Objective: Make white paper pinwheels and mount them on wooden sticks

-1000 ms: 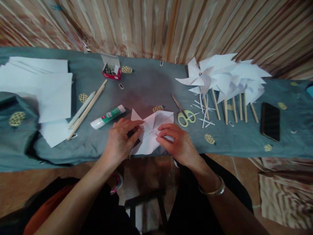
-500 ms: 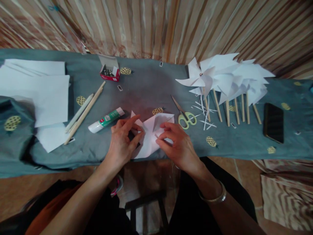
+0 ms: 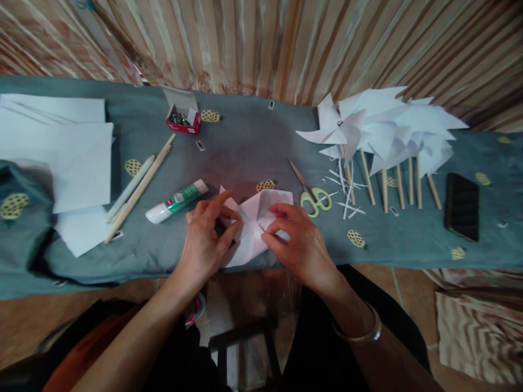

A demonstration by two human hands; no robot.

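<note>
A white sheet of paper [image 3: 261,209], cut and partly folded, lies at the table's front edge between my hands. My left hand [image 3: 208,231] pinches the paper's left part between thumb and fingers. My right hand [image 3: 296,234] is closed in a pinch over the right part; a tiny thin item shows at its fingertips, too small to name for certain. Just left of my left hand lies a green and white glue stick [image 3: 180,200]. Scissors [image 3: 312,198] with light green handles rest to the right of the paper.
Finished paper pinwheels [image 3: 368,128] on wooden sticks lie at the back right, beside paper strips [image 3: 347,190] and a black phone [image 3: 461,207]. An opened red box [image 3: 183,124] holds small metal pieces. Wooden sticks [image 3: 141,188] and white sheets [image 3: 84,163] lie left.
The view has shifted slightly, spreading the table items a little outward. Both hands keep nearly the same pose on the paper.
</note>
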